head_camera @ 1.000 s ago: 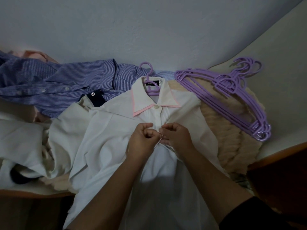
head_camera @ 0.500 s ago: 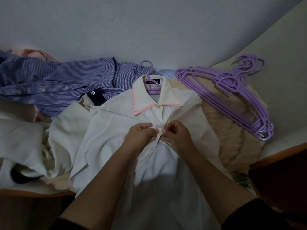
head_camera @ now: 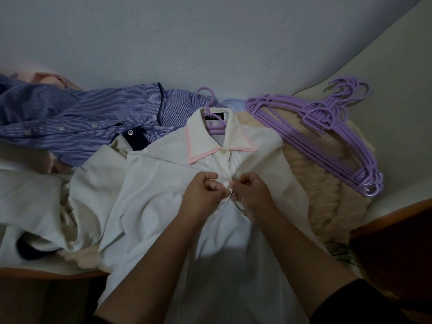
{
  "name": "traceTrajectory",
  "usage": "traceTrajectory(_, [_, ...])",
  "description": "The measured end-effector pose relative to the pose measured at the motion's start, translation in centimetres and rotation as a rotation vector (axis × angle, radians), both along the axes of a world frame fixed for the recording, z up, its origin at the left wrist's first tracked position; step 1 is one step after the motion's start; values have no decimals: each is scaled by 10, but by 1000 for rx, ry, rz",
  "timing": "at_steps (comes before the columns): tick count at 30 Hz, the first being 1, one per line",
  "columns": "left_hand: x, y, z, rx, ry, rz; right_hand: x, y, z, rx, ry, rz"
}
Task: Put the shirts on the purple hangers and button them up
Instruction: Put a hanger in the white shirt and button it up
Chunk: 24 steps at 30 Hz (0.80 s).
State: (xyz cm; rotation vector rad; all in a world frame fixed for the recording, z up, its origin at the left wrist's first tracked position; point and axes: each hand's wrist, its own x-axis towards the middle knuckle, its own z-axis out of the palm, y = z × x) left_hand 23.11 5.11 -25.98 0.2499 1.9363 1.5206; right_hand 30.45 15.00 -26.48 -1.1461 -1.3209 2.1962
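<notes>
Buttoning a white shirt on a purple hanger

The white shirt (head_camera: 152, 195) lies front-up on the bench (head_camera: 397, 73), the hanger (head_camera: 211, 113) showing at its pink-edged collar; a striped blue shirt (head_camera: 77, 122) lies behind, spare purple hangers (head_camera: 327, 129) to the right. Left hand (head_camera: 202, 197) and right hand (head_camera: 253, 195), fingers curled, pinch the placket below the fastened top button (head_camera: 223, 150).

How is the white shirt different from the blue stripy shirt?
The white shirt has a purple hanger in its collar; the blue striped shirt shows none. The white one lies spread flat, top button done, both hands pinching its front; the striped one lies crumpled and untouched. Both have collars and buttons.
</notes>
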Motion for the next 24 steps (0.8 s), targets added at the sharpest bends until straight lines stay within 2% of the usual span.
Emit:
traceTrajectory(9, [5,-4,-7,-18,210,-21,-2,1,-6,-9,-27,32])
traceTrajectory(18, [-1,-4,-6,75,56,3,-11,2,-12,32,-8,29])
traceTrajectory(24, [-2,-4,-11,43,80,1,-9,2,-6,-10,13,40])
